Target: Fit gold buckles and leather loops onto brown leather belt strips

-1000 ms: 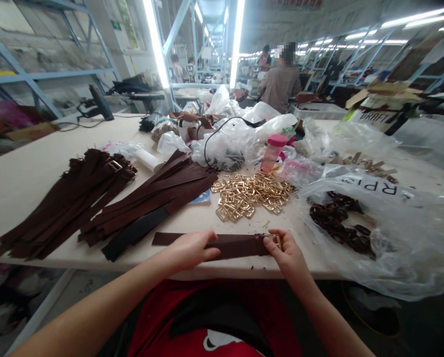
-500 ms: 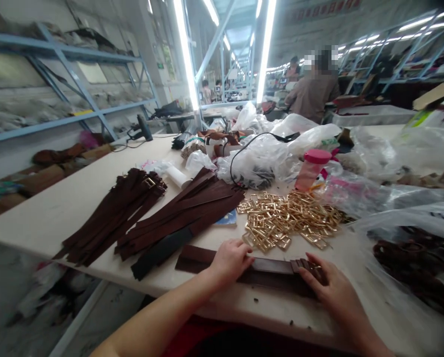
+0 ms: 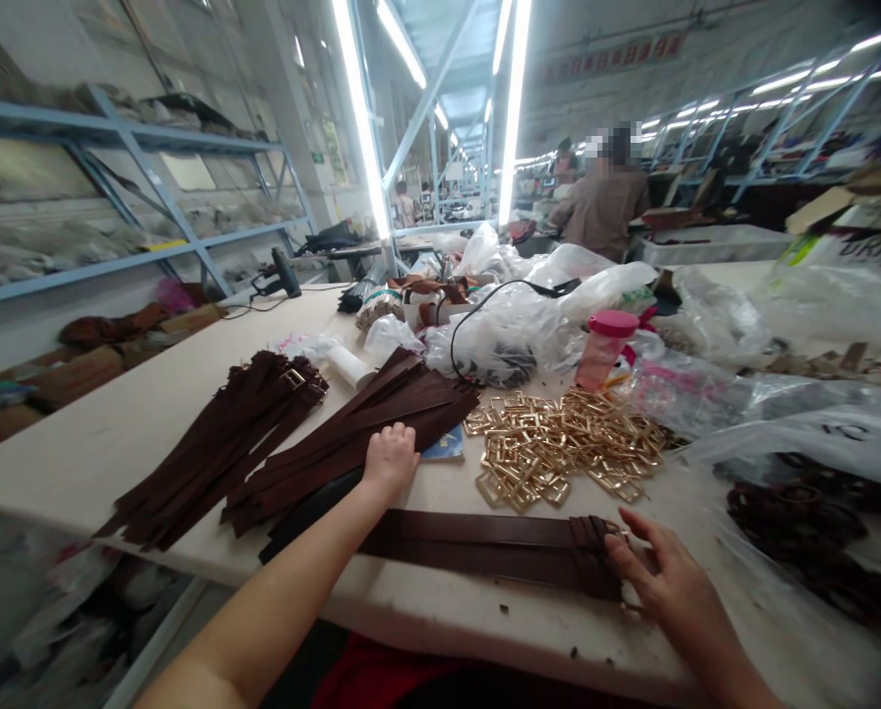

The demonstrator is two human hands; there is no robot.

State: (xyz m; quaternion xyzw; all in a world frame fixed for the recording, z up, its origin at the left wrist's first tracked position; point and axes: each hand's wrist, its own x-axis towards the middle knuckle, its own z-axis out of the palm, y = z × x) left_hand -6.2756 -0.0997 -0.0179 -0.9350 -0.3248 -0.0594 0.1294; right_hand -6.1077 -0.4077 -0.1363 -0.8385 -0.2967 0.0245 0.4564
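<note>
Dark brown leather straps (image 3: 484,547) lie across the front of the table, with a gold buckle (image 3: 627,537) at their right end. My right hand (image 3: 658,561) has its thumb and fingers closed round that buckle end. My left hand (image 3: 392,460) is at the right part of a fanned pile of brown strips (image 3: 351,414), its fingers curled; what they hold, if anything, is hidden. A second brown bundle (image 3: 219,443) with a buckle on top lies farther left. Many loose gold buckles (image 3: 565,448) are heaped beyond the front straps.
A pink-lidded bottle (image 3: 604,350) stands behind the buckles. Clear plastic bags (image 3: 499,330) cover the back of the table, and a bag of dark loops (image 3: 801,522) sits at the right. A person (image 3: 606,207) is in the background.
My left hand has left the front straps and moved left and away from me to the fanned pile. My right hand stays at the buckle end. The view has shifted slightly.
</note>
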